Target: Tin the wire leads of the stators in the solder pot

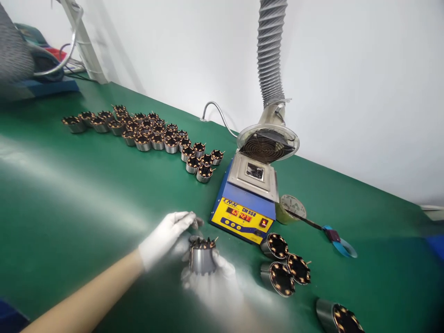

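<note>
My right hand (pixel 215 277), in a white glove, grips a grey metal motor stator (pixel 202 256) with copper windings, held upright just in front of the solder pot. Just left of it, my left hand (pixel 166 236), also white-gloved, pinches its fingertips near the stator's top wires; what they pinch is too small to make out. The blue and yellow solder pot (pixel 247 203) with a lit red display stands right behind both hands.
Several finished-looking stators (pixel 145 134) line the green table (pixel 69 194) at the back left. Three stators (pixel 282 266) lie on their sides right of my hands, another (pixel 338 318) at the lower edge. A fume hose and fan (pixel 268 143) hang over the pot. A small tin (pixel 291 208) and blue-handled tool (pixel 333 238) lie to the right.
</note>
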The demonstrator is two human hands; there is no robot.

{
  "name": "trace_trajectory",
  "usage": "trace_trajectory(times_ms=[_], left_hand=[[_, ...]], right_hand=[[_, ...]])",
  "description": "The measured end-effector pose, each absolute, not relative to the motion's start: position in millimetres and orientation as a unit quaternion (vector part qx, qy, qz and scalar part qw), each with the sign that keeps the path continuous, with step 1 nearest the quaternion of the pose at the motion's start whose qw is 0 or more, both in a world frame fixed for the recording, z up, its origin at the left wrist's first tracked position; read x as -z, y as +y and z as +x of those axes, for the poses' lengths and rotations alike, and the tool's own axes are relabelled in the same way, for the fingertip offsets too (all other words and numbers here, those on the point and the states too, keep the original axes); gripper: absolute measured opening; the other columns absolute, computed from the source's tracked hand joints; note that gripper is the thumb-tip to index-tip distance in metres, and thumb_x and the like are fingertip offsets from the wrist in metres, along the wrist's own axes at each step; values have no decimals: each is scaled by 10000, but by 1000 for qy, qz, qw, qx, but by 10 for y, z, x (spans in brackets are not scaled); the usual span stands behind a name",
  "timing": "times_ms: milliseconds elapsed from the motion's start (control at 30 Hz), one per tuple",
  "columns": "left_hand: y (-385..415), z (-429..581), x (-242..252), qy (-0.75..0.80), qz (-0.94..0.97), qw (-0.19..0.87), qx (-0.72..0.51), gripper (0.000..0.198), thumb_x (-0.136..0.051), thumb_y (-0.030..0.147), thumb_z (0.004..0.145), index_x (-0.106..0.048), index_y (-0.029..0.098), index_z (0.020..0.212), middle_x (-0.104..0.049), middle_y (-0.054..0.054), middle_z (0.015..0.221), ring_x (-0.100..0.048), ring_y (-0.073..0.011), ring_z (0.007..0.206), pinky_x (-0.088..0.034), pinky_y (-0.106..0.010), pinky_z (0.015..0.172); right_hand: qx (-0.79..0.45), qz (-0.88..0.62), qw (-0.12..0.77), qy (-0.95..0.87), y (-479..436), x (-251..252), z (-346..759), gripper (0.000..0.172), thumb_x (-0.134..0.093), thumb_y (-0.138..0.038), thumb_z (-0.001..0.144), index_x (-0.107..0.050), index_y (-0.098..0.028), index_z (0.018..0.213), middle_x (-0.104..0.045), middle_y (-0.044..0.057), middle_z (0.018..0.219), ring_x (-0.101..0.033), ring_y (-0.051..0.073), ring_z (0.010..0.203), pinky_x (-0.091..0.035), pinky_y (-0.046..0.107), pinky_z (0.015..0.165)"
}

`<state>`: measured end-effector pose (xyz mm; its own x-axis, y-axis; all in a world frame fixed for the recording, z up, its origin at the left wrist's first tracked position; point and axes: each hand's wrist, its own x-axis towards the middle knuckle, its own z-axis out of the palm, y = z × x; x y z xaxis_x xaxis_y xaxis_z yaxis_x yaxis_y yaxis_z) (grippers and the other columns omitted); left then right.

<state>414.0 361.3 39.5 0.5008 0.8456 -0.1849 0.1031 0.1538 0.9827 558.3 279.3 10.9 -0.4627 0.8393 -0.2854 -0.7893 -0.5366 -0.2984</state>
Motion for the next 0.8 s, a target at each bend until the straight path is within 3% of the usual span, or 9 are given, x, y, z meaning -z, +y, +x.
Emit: trace_trajectory(times_ms=[33,100,200,300,367,433,533,633,800], left_hand=[[3616,4120,-402,393,592,648,-275,410,-511,426,837,-618,128,1098,-650,-106,1095,-612,-264,974,-475,-344,857],[3595,4102,-430,347,630,658,-222,648,-726,319,640,-538,188,1246,-593,-83,1224,-552,-288,1098,-434,-354,940],[3524,4161,-458,330,642,666,-188,837,-785,100,452,-557,252,1242,-580,-43,1251,-519,-294,1142,-417,-335,961],[3489,4266,-421,394,555,687,-254,408,-760,161,545,-703,181,949,-691,-51,992,-619,-265,945,-480,-309,833],[3518,4291,-369,424,515,686,-289,187,-723,274,641,-692,139,768,-696,-59,799,-641,-236,773,-500,-300,717],[3583,4259,-329,443,495,673,-326,223,-649,354,738,-651,132,722,-676,-58,741,-628,-206,707,-494,-288,675],[3658,4179,-338,436,478,660,-382,327,-593,458,794,-642,140,852,-678,-73,906,-618,-210,891,-466,-294,842],[3598,4210,-402,409,486,687,-353,440,-709,434,687,-664,144,1015,-681,-100,1020,-612,-262,983,-479,-330,859],[3440,4387,-415,469,468,655,-364,194,-736,284,632,-724,143,764,-713,-71,763,-655,-236,737,-512,-307,692]], right_hand=[[-857,-200,472,-50,2800,-122,5598,455,-632,-505,761,-649,-111,989,-696,95,892,-668,226,768,-500,315,673],[-863,-202,461,-34,2807,-146,5623,544,-578,-595,769,-634,-121,1028,-691,105,941,-660,241,831,-492,362,748],[-858,-198,473,-21,2796,-147,5616,528,-530,-578,818,-598,-145,1113,-668,102,1039,-644,214,854,-478,367,780],[-840,-191,506,-33,2778,-115,5571,372,-542,-437,863,-627,-133,1060,-680,88,976,-643,179,790,-474,316,754],[-836,-194,511,-54,2772,-101,5553,328,-582,-396,840,-650,-118,1001,-686,99,921,-644,186,766,-473,303,728],[-841,-197,499,-61,2772,-101,5555,350,-627,-402,800,-658,-110,991,-688,115,910,-647,199,767,-475,298,707],[-842,-201,499,-50,2777,-112,5569,398,-669,-416,766,-654,-117,1027,-691,119,930,-649,208,800,-478,302,731],[-826,-206,523,-44,2776,-110,5541,352,-674,-402,778,-658,-143,1016,-686,102,979,-636,220,884,-467,332,803],[-798,-210,562,-62,2756,-80,5472,283,-647,-276,819,-611,-212,1092,-660,72,1067,-613,207,938,-456,359,823]])
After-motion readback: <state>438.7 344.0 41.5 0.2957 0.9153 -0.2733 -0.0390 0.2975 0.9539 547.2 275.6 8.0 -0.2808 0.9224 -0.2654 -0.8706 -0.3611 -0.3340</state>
